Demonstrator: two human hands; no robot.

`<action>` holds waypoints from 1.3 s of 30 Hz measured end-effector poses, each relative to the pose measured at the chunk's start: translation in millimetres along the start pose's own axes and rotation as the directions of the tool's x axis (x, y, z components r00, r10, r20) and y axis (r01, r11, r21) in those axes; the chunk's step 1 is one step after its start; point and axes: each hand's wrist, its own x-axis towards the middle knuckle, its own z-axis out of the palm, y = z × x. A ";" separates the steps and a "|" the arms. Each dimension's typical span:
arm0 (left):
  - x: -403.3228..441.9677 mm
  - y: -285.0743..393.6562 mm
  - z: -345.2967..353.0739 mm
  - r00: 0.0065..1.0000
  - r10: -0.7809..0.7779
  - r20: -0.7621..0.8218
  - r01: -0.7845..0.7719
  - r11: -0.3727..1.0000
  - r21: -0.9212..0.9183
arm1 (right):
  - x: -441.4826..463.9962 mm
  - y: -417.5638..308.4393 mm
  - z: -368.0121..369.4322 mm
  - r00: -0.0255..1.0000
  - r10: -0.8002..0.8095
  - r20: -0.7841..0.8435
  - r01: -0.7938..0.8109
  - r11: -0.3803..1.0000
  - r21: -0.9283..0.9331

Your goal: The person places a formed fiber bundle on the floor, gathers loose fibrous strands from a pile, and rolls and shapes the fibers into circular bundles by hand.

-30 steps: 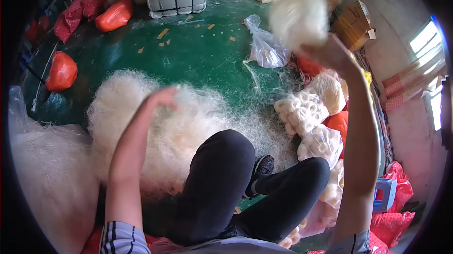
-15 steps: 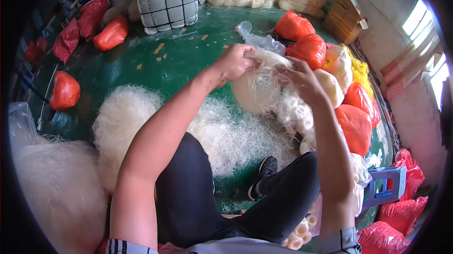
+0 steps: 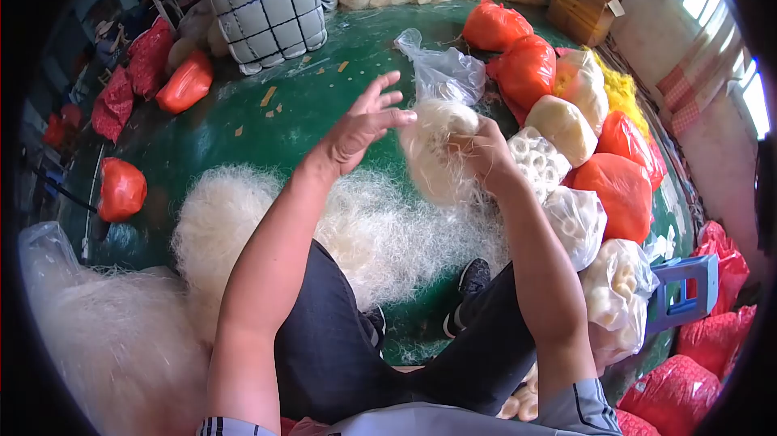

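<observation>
My left hand (image 3: 362,125) is raised with its fingers spread, holding nothing, the thumb tip close to the pale fibre. My right hand (image 3: 484,154) is closed on a wad of fine cream-white fibre (image 3: 441,124), with loose strands sticking out around the fingers. Just below the wad is a rounded pale fibre mass; whether it is part of the held bundle I cannot tell. Beneath my forearms a loose heap of the same fibre (image 3: 372,233) spreads over the green floor (image 3: 324,128), in front of my knees.
To the right stand orange bags (image 3: 613,193), a clear bag of white rings (image 3: 536,162) and a blue plastic stool (image 3: 684,294). A clear bag of fibre (image 3: 105,331) stands at my left. Strapped bales (image 3: 267,7) and a cardboard box (image 3: 584,3) are farther back. A person (image 3: 107,39) is far left.
My left hand has let go of the fibre and moved left and down, its fingers opening. My right hand keeps the wad and has come slightly left and lower. The view has shifted a little.
</observation>
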 end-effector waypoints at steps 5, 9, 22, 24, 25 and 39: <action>7.1 -23.4 18.5 0.968 -0.007 0.251 -0.094 0.916 0.389 | 6.5 0.4 4.2 0.978 0.054 0.201 0.013 0.948 -0.318; 11.6 -41.2 19.8 0.987 -0.049 0.154 0.019 0.981 0.191 | 10.6 9.9 9.8 0.995 -0.102 0.018 0.102 0.950 -0.295; 4.0 -21.9 28.1 0.982 0.174 -0.072 -0.138 0.924 0.356 | 9.7 15.0 -0.2 0.991 -0.065 0.115 0.127 0.712 -0.691; 7.9 -34.5 21.4 0.970 0.199 0.138 -0.241 0.850 0.468 | 8.9 16.2 5.8 0.980 -0.066 0.188 0.192 0.565 -0.803; 11.7 -38.6 17.2 0.990 0.073 0.123 -0.125 0.859 0.496 | 7.9 12.8 8.5 0.986 -0.071 0.152 0.165 0.567 -0.807; 0.1 -31.1 35.9 0.968 0.233 -0.093 -0.090 0.670 0.737 | 1.6 5.1 10.3 0.978 -0.198 0.065 0.160 0.512 -0.844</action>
